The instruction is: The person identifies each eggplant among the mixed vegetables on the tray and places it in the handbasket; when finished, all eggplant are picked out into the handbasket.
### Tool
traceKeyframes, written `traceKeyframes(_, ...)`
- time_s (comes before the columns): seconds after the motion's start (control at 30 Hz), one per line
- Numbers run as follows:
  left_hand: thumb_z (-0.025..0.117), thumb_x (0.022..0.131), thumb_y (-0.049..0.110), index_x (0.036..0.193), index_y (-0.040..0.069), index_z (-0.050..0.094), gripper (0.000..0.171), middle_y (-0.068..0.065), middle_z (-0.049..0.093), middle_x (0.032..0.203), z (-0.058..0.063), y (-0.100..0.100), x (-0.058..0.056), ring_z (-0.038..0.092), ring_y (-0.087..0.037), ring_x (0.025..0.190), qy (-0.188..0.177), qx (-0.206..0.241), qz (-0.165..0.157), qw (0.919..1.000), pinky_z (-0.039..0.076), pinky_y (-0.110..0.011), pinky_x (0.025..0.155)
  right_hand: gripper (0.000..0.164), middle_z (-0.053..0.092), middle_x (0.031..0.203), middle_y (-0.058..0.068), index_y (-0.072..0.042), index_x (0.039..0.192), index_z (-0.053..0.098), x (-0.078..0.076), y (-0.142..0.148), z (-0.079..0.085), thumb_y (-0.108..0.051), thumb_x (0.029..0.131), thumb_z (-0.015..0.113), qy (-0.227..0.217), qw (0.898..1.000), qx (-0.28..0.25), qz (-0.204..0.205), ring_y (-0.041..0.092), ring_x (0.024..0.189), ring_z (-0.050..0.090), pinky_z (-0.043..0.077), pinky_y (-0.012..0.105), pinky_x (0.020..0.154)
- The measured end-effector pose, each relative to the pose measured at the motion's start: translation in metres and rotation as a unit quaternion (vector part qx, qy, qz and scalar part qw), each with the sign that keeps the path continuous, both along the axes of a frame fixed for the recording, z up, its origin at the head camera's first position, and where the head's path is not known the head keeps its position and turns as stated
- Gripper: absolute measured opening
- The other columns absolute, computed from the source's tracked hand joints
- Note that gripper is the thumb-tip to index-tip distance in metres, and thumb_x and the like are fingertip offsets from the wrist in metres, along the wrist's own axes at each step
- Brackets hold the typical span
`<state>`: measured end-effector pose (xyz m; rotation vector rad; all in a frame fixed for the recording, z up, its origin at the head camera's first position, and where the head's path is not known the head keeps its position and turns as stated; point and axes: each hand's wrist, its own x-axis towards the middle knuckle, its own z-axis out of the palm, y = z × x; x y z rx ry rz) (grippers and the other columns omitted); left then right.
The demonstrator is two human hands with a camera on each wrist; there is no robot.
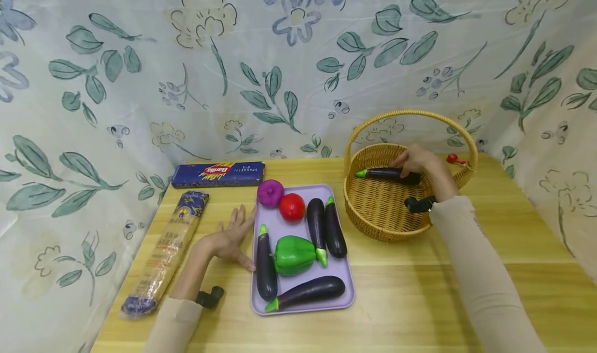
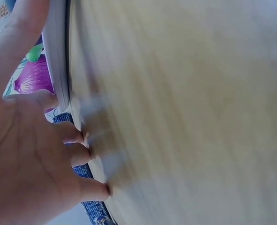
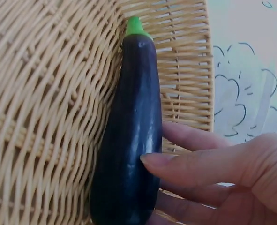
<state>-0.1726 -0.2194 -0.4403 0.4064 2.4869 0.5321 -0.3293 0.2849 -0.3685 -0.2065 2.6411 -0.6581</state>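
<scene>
Inside the wicker basket (image 1: 380,210), my right hand (image 1: 417,161) holds a dark purple eggplant (image 3: 129,126) with a green stem. In the right wrist view the thumb lies on its near side and the other fingers reach behind it, by the basket wall. My left hand (image 1: 230,241) is spread beside the lilac tray (image 1: 305,189), fingertips down at the table and thumb at the tray's left edge. On the tray lie several more eggplants, a green bell pepper (image 1: 295,255), a red tomato (image 1: 292,208) and a purple onion (image 1: 270,193).
A blue spaghetti box (image 1: 217,174) lies at the back left, and a clear bag of pasta (image 1: 165,254) lies left of my left arm. The basket's tall handle (image 1: 410,113) arches above it. A small red object (image 1: 453,158) sits behind the basket, before the floral cloth (image 1: 280,83).
</scene>
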Motion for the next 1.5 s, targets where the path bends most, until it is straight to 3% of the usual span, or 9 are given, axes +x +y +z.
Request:
traceKeyframes(0.13, 0.093, 0.063, 0.054, 0.166, 0.016, -0.014, 0.153, -0.031, -0.023, 0.167, 0.000, -0.002, -0.001, -0.022, -0.049, 0.156, 0.000, 0.005, 0.002, 1.0000, -0.008, -0.076, 0.122, 0.040, 0.062, 0.133, 0.034, 0.006, 0.126, 0.070, -0.002, -0.007, -0.001, 0.008, 0.085, 0.074, 0.017, 1.000, -0.001, 0.007, 0.054, 0.125, 0.058, 0.058, 0.056, 0.097)
traceKeyframes(0.33, 0.093, 0.063, 0.053, 0.166, 0.017, -0.014, 0.153, -0.031, -0.024, 0.167, 0.002, -0.001, 0.000, -0.022, -0.048, 0.156, -0.002, 0.003, 0.002, 1.0000, -0.008, -0.076, 0.122, 0.041, 0.063, 0.131, 0.037, 0.004, 0.127, 0.070, -0.005, -0.009, -0.002, 0.004, 0.086, 0.077, 0.026, 0.999, 0.010, 0.036, 0.054, 0.121, 0.060, 0.061, 0.048, 0.088)
traceKeyframes(0.57, 0.093, 0.063, 0.054, 0.165, 0.017, -0.015, 0.153, -0.030, -0.023, 0.167, 0.000, -0.001, -0.002, -0.022, -0.048, 0.156, -0.002, -0.004, 0.002, 1.0000, -0.008, -0.075, 0.122, 0.061, 0.052, 0.144, 0.039, 0.008, 0.147, 0.051, 0.001, -0.011, 0.004, -0.009, 0.093, 0.074, 0.008, 0.993, 0.026, 0.115, 0.057, 0.131, 0.052, 0.052, 0.062, 0.103)
traceKeyframes(0.83, 0.093, 0.062, 0.055, 0.166, 0.019, -0.015, 0.153, -0.029, -0.025, 0.167, -0.002, 0.000, -0.003, -0.023, -0.047, 0.156, -0.003, -0.002, 0.000, 1.0000, -0.010, -0.074, 0.122, 0.065, 0.040, 0.160, 0.031, 0.001, 0.156, 0.042, 0.045, -0.032, 0.040, -0.032, 0.104, 0.063, 0.029, 0.988, -0.006, 0.152, 0.054, 0.148, 0.033, 0.035, 0.069, 0.118)
traceKeyframes(1.03, 0.093, 0.063, 0.054, 0.166, 0.017, -0.015, 0.153, -0.031, -0.025, 0.166, 0.000, -0.002, -0.001, -0.023, -0.047, 0.156, -0.003, 0.001, 0.003, 1.0000, -0.010, -0.074, 0.122, 0.063, 0.049, 0.158, 0.020, -0.006, 0.155, 0.047, 0.086, -0.052, 0.060, -0.039, 0.103, 0.062, 0.058, 0.978, -0.034, 0.195, 0.044, 0.147, 0.042, 0.038, 0.065, 0.119)
traceKeyframes(1.2, 0.093, 0.064, 0.052, 0.165, 0.017, -0.015, 0.152, -0.030, -0.025, 0.167, 0.001, -0.003, 0.000, -0.023, -0.047, 0.156, -0.004, 0.001, 0.010, 0.9999, -0.010, -0.074, 0.122, 0.057, 0.055, 0.155, 0.008, -0.017, 0.155, 0.048, 0.115, -0.069, 0.056, -0.038, 0.104, 0.062, 0.086, 0.965, -0.083, 0.234, 0.036, 0.143, 0.050, 0.043, 0.061, 0.116)
traceKeyframes(1.33, 0.093, 0.064, 0.053, 0.165, 0.017, -0.015, 0.152, -0.030, -0.025, 0.166, 0.001, -0.004, -0.001, -0.023, -0.048, 0.156, -0.003, -0.001, 0.008, 1.0000, -0.009, -0.075, 0.122, 0.059, 0.050, 0.160, 0.002, -0.024, 0.157, 0.045, 0.132, -0.082, 0.044, -0.040, 0.103, 0.062, 0.103, 0.955, -0.116, 0.252, 0.036, 0.151, 0.042, 0.036, 0.063, 0.121)
traceKeyframes(1.5, 0.093, 0.064, 0.054, 0.165, 0.017, -0.015, 0.153, -0.030, -0.026, 0.166, 0.000, -0.003, -0.002, -0.024, -0.047, 0.156, -0.007, 0.003, 0.006, 1.0000, -0.010, -0.075, 0.122, 0.058, 0.050, 0.160, 0.001, -0.024, 0.156, 0.048, 0.151, -0.096, 0.030, -0.032, 0.102, 0.067, 0.139, 0.931, -0.165, 0.295, 0.030, 0.149, 0.045, 0.040, 0.058, 0.120)
